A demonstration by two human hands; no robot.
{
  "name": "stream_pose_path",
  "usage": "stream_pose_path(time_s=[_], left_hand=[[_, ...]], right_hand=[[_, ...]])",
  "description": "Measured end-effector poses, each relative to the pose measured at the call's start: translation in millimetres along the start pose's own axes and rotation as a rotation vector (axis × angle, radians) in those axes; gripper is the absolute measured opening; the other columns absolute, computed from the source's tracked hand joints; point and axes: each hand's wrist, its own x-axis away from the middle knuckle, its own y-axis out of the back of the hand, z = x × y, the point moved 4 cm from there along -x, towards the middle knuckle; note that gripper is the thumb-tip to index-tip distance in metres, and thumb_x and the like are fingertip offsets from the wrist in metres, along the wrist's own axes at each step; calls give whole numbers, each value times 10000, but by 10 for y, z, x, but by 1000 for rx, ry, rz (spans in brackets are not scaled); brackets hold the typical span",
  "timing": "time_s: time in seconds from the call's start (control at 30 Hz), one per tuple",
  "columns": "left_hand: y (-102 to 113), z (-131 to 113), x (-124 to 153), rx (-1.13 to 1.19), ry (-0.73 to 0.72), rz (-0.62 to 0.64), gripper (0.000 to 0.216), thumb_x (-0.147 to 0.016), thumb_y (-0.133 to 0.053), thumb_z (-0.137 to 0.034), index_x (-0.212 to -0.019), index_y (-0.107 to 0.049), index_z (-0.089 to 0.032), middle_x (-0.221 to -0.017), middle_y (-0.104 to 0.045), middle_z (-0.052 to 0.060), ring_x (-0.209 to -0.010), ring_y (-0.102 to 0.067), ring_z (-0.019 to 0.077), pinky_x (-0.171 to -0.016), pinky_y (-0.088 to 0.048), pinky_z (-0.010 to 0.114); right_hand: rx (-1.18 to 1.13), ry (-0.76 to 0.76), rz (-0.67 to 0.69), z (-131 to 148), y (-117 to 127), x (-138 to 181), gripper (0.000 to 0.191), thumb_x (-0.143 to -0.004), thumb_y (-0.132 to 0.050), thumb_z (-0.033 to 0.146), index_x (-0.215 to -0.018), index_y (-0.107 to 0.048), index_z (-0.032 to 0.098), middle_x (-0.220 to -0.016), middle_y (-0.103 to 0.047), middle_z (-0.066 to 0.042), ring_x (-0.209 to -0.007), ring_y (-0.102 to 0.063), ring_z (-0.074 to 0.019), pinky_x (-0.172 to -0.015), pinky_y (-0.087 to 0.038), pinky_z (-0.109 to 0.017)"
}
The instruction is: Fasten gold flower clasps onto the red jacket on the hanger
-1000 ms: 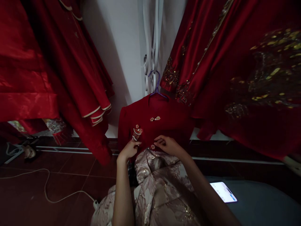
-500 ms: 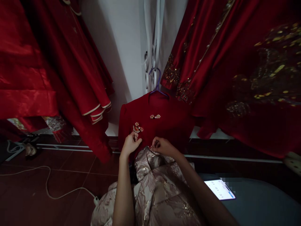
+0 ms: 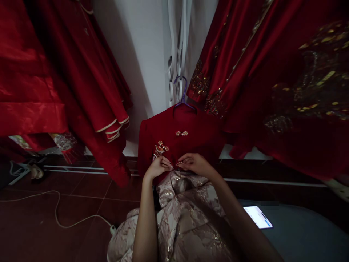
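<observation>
A dark red top [image 3: 199,142] hangs in front of me on a purple hanger [image 3: 184,98]. A beaded clasp [image 3: 181,133] sits at its upper front, and a jewelled brooch with a beaded tassel [image 3: 160,148] is lower to the left. My left hand [image 3: 158,168] is closed just below the brooch, its fingertips pinched at the front of the top; what they hold is too small to make out. Opposite it, my right hand [image 3: 195,163] pinches a small gold-coloured piece [image 3: 179,165]. The two sets of fingertips nearly meet.
Red garments [image 3: 103,94] hang to the left, and sequinned red ones [image 3: 245,80] to the right. Shiny patterned fabric [image 3: 188,214] covers my lap. A lit phone [image 3: 259,217] lies on a grey surface [image 3: 300,233]. A white cable [image 3: 58,209] crosses the tiled floor.
My left hand has moved right and slightly down, away from the brooch, whose tassel now shows. My right hand has risen slightly; the gap between the hands has narrowed.
</observation>
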Motion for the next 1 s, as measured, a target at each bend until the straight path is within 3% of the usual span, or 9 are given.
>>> stream_pose_path(time_s=[0.13,0.3,0.5,0.63,0.87,1.0], left_hand=[[-14,-9,-16,-55,10,23,223,-538,-687,-42,-722,-577,-103,-659,-652,33,-636,-620,118,-695,-488,262],[5,-61,10,-35,-29,70,244,-537,-712,-107,-768,-638,-97,-718,-684,51,-697,-638,132,-749,-485,272],[8,-77,20,-2,-41,45,294,-525,-755,-196,-780,-664,-80,-779,-697,83,-731,-650,151,-805,-491,306],[2,-63,7,12,-46,6,264,-561,-726,-197,-787,-669,-72,-765,-698,90,-716,-651,155,-763,-508,299],[1,-20,-17,31,-52,-12,220,-603,-688,-208,-777,-672,-75,-707,-691,75,-660,-646,140,-706,-522,275],[26,-10,-11,-80,-73,20,179,-649,-631,-189,-780,-683,-79,-726,-694,81,-659,-637,132,-696,-520,268]], right_hand=[[33,69,-19,85,-50,-7,269,-649,-685,307,-875,-668,163,-797,-690,-52,-741,-639,-149,-665,-512,-247],[86,108,-50,96,-170,-34,200,-681,-652,272,-858,-674,179,-795,-698,-45,-749,-652,-155,-691,-515,-259],[181,127,-155,177,-215,-17,139,-690,-642,231,-819,-681,196,-771,-700,-31,-721,-655,-149,-689,-514,-248],[192,139,-192,226,-223,7,121,-694,-630,212,-804,-678,198,-769,-698,-27,-710,-654,-144,-674,-510,-236],[218,154,-216,128,-250,-46,136,-693,-618,223,-813,-677,201,-761,-694,-23,-691,-649,-142,-662,-506,-238],[238,188,-260,39,-285,-91,117,-691,-610,222,-796,-657,198,-748,-672,-18,-678,-631,-127,-660,-500,-236]])
